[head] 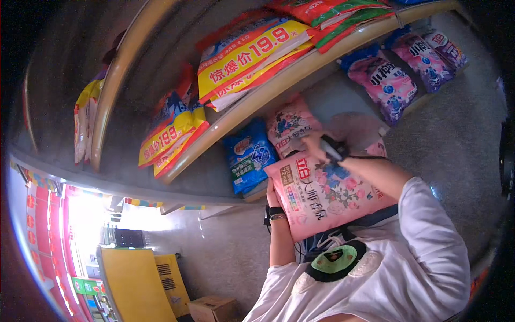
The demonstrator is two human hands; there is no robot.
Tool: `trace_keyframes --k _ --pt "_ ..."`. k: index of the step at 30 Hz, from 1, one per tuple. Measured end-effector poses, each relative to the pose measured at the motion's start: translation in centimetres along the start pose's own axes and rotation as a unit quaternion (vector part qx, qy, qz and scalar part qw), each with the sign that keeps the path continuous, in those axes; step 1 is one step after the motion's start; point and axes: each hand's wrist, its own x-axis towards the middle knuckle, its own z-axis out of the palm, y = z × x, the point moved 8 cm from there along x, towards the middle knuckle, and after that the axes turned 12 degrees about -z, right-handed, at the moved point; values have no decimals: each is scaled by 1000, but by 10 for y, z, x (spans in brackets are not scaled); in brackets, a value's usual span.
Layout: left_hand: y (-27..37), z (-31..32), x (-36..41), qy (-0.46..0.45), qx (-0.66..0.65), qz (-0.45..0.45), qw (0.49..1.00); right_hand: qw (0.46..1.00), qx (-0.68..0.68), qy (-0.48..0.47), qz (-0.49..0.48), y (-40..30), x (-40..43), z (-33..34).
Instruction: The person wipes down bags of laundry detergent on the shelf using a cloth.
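A large pink bag of laundry powder (322, 193), printed with flowers and writing, lies tilted in front of my body. My left hand (272, 196) grips its left edge, with most of the fingers hidden under the bag. Above its upper edge is my right hand (316, 148), blurred, with a dark band at the wrist. Whether its fingers hold anything cannot be made out. Just beyond, another pink flowered bag (287, 120) rests on the bottom shelf, and a blue detergent bag (247, 155) stands to its left.
Red and yellow bags (249, 60) are stacked on the shelf above, whose tan front edge (237, 108) runs diagonally overhead. Purple-pink bags (382, 84) sit at the right of the bottom shelf. Lower left are a yellow panel (134, 281) and a cardboard box (213, 308) on the floor.
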Motion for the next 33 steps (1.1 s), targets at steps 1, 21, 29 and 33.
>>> trace_keyframes --k 1,21,29,33 --pt "-3 1 1 -9 -4 -7 1000 1000 -17 20 -7 20 -17 -4" --pt "6 -50 18 -70 -42 30 996 988 57 73 -125 -97 33 58" --pt "4 -20 3 4 -22 51 998 997 68 2 -24 -60 65 73" --pt "15 -121 8 142 207 179 951 925 153 -181 -298 -135 25 100"
